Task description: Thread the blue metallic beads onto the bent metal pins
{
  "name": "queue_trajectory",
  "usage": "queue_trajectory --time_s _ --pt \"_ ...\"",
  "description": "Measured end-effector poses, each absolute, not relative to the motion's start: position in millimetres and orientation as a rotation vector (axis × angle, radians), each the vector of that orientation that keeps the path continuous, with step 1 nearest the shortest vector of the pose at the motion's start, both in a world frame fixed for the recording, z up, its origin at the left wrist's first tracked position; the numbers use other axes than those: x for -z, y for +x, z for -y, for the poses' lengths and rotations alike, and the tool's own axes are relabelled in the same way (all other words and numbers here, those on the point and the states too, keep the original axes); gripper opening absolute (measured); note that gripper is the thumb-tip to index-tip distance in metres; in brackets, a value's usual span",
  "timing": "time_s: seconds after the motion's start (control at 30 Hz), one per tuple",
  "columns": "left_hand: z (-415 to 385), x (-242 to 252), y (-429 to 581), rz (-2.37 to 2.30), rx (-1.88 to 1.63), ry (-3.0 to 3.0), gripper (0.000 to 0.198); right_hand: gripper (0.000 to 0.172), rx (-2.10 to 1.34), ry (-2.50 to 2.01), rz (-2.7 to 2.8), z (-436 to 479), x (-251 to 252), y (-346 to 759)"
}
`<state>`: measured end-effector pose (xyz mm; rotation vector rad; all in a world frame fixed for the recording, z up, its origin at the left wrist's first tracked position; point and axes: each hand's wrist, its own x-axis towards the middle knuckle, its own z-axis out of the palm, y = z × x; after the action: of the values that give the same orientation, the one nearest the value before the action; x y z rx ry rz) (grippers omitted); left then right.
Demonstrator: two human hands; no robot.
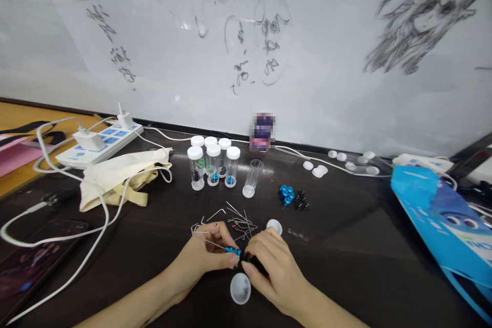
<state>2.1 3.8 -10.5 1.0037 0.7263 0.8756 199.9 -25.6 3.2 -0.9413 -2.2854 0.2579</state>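
whiteboard: handwritten Chinese characters, wording unclear; down arrow | blue bag: printed letters, unclear

The dark table bears capped tubes, blue pieces and a cream bag.

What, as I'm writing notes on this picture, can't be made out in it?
In the head view:
- Black piece at the right hand: full shape, partly covered by that hand's fingers.
- Contents of the round white container: too small and blurred to identify.
- Propped object by the whiteboard: screen details, pixelated.
- Dark phone: far end, cut off by the left edge.
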Motion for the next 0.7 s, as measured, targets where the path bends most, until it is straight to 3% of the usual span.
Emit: queue_trajectory --time_s 0.07,0.2,0.53,0.7 --pt "-3.6 10.2 2.4 -0.723 -0.867 1.014 0.024 0.017 -0.267 -0.943 2.302 25.2 -3.5 199.7" --pt "-4.8 11.1 2.5 -0.716 -0.884 0.988 0.024 0.005 -0.238 -0.921 2.266 24.9 -0.9 199.9" --pt "-3.3 7.9 2.6 -0.74 -0.881 1.013 0.025 0.013 -0.264 -0.939 2.279 25.6 -1.7 200.5" --pt "-2.8 9.1 1.4 -0.723 -0.887 0.993 0.023 0.006 -0.197 -0.918 2.26 26.0 -0.6 201.2"
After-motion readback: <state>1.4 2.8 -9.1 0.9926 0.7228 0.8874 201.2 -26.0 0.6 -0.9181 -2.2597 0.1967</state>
